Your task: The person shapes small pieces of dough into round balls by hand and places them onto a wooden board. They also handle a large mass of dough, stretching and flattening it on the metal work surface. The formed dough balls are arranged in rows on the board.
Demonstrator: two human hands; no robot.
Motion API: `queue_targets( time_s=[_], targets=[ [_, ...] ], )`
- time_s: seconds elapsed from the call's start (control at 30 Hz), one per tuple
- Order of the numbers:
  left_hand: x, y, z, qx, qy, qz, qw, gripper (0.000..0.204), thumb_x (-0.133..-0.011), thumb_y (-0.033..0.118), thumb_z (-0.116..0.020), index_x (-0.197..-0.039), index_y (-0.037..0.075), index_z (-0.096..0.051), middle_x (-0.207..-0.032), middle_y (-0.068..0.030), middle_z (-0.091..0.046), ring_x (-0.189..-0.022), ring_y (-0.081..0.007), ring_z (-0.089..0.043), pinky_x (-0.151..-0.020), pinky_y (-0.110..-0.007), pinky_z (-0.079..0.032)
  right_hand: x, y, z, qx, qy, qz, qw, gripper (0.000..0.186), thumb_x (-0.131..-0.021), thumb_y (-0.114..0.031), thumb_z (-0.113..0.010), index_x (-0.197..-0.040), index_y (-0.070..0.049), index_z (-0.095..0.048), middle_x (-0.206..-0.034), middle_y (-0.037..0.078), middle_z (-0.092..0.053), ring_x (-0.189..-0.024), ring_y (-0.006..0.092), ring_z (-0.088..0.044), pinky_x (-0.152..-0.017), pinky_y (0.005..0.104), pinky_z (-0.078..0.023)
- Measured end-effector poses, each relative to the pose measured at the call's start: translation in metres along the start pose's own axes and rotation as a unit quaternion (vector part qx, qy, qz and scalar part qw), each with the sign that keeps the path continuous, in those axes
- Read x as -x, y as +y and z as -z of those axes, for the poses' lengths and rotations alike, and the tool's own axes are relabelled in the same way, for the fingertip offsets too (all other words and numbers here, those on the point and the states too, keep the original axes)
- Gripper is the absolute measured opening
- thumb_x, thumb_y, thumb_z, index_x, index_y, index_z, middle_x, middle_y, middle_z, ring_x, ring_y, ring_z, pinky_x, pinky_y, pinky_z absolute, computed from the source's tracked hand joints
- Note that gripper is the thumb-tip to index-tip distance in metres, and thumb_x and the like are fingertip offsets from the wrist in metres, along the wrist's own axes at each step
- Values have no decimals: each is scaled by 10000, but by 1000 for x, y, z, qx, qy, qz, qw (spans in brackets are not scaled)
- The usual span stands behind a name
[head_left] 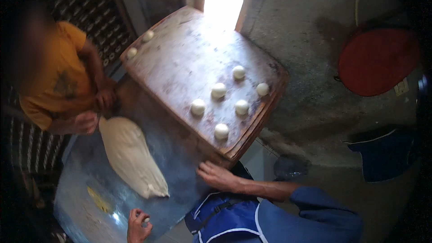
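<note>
My left hand (138, 226) is at the lower edge, its fingers curled round a small whitish lump of dough (146, 220) over the metal-looking tabletop (175, 146). My right hand (216, 175) reaches in from the right in a blue sleeve. Its fingers, partly apart, rest by the table edge near the corner of a stack of wooden boards (166, 67), and nothing shows in them. A long, thick piece of pale dough (130, 155) lies across the table, left of my right hand. Several round dough balls (218, 90) sit on the top board, most toward its near right end.
A person in a yellow shirt (67, 76) stands at the left, hands by the dough's far end. Behind them are racks (85, 9) of small rounds. A flat yellow thing (99, 200) lies on the table. A red round object (378, 62) and dark blue cloth (384, 155) are right.
</note>
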State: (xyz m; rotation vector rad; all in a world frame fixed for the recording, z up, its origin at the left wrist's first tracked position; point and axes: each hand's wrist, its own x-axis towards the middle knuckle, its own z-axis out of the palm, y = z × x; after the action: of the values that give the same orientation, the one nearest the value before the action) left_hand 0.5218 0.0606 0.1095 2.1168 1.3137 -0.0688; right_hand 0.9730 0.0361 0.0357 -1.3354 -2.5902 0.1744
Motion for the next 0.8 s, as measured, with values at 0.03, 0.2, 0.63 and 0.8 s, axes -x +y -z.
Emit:
queue_targets(
  time_s=[0.03, 0.2, 0.63, 0.8],
  targets=[
    [-40, 48, 21, 9, 34, -53, 998, 372, -671, 7, -737, -1038, 56, -707, -1133, -167, -578, -1058, -385, -595, -881, -471, -523, 8, -6, -10, -135, -17, -68, 988, 201, -840, -71, -658, -1018, 10, -609, -1049, 185, -556, -984, 372, -590, -856, 457, -516],
    [-258, 285, 78, 70, 246, -367, 894, 683, -691, -87, -785, -1325, 71, -588, -1187, -159, -635, -1105, -355, -634, -931, -440, -533, 23, 64, 106, -426, 124, -139, 885, 326, -818, -135, -809, -1066, 14, -659, -1061, 151, -614, -988, 338, -678, -798, 406, -565],
    [-488, 484, -10, 51, 202, -371, 905, 1084, -760, 98, -839, -1621, 51, -182, -1400, -253, -551, -1337, -374, -529, -1100, -484, -427, 108, 285, 184, -18, 368, -529, 765, 1102, -781, -249, -903, -1603, -1, -213, -1380, 226, -566, -1235, 368, -601, -1029, 476, -487],
    [-299, 325, -34, 222, 316, -96, 917, 638, -801, 33, -762, -1385, 18, -507, -1353, -161, -571, -1278, -293, -554, -1050, -430, -441, 63, 209, 157, -71, 398, -406, 820, 1006, -790, -182, -889, -1566, 1, -275, -1414, 184, -513, -1291, 313, -517, -1098, 426, -408]
  ],
)
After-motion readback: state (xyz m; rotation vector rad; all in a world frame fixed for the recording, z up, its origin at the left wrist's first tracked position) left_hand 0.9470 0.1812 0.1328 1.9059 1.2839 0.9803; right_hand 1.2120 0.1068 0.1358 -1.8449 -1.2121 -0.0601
